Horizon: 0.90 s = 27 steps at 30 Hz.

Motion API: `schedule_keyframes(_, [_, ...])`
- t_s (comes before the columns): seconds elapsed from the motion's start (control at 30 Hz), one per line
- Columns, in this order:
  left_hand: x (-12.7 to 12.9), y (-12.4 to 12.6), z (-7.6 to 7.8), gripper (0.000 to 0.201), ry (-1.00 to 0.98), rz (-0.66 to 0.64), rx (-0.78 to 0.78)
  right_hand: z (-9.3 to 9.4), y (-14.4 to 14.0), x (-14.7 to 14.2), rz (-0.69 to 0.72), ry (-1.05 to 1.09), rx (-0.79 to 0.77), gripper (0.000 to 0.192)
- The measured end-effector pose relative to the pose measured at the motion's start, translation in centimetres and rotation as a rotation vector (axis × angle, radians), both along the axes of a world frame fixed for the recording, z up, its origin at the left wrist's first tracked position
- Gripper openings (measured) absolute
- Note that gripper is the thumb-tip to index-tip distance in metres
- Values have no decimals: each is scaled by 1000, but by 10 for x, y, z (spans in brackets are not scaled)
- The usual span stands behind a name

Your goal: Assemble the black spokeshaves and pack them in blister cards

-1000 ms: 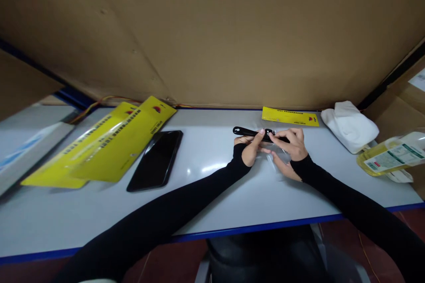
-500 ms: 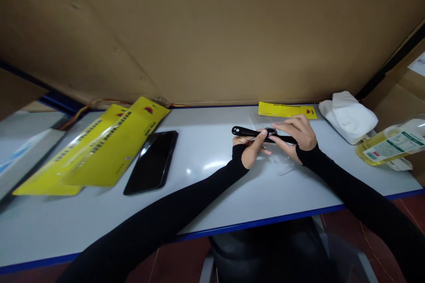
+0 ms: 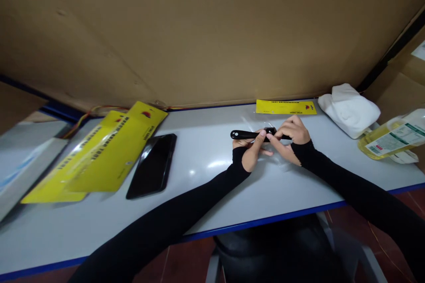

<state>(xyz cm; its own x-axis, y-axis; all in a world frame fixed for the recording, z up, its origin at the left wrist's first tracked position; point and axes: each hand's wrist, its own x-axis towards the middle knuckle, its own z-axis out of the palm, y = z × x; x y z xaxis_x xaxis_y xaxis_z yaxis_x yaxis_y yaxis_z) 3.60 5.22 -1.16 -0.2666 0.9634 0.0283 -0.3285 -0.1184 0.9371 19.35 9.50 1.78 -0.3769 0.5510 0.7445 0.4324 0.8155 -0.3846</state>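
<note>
A pale grey desk (image 3: 212, 194) with a blue front edge. Toward its left edge lie overlapping yellow packaging cards (image 3: 99, 154), a black phone (image 3: 152, 166) just beside them. At the back edge lies another yellow card (image 3: 285, 107); near the right back corner a white cloth (image 3: 348, 109), and at the right edge a plastic pouch of yellowish liquid (image 3: 392, 139)

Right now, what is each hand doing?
Left hand: closed on the black tool, near its middle.
Right hand: fingers pinching the same tool's right end.

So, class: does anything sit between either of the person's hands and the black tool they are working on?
Nothing visible does. The left hand and right hand both grip the black tool directly, above the table.
</note>
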Motion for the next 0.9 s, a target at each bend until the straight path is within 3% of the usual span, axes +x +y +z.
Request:
schedule_keyframes(0.07, [-2, 1, -1, 52, -6, -10, -22, 5, 3, 7, -3, -69, 17, 6])
schedule_keyframes(0.17, [-4, 1, -1, 54, 12, -33, -33, 11, 13, 16, 83, -175, 60, 23])
schedule_keyframes(0.23, [-5, 1, 0, 54, 27, -48, -32, 11, 20, 19, 140, -202, 75, 17])
schedule_keyframes(0.33, [-4, 0, 1, 52, 50, -70, -15, 6, 27, 19, 96, -170, 106, 8])
schedule_keyframes(0.47, [-4, 0, -1, 52, 56, -47, -22, 2, 26, 17, 35, -189, 202, 11])
schedule_keyframes(0.73, [-4, -1, -3, 52, 65, -48, -29, 7, 30, 23, 90, -315, 325, 17])
schedule_keyframes(0.9, [-5, -2, -3, 51, 38, -52, -27, 2, 30, 16, 56, -255, 537, 23])
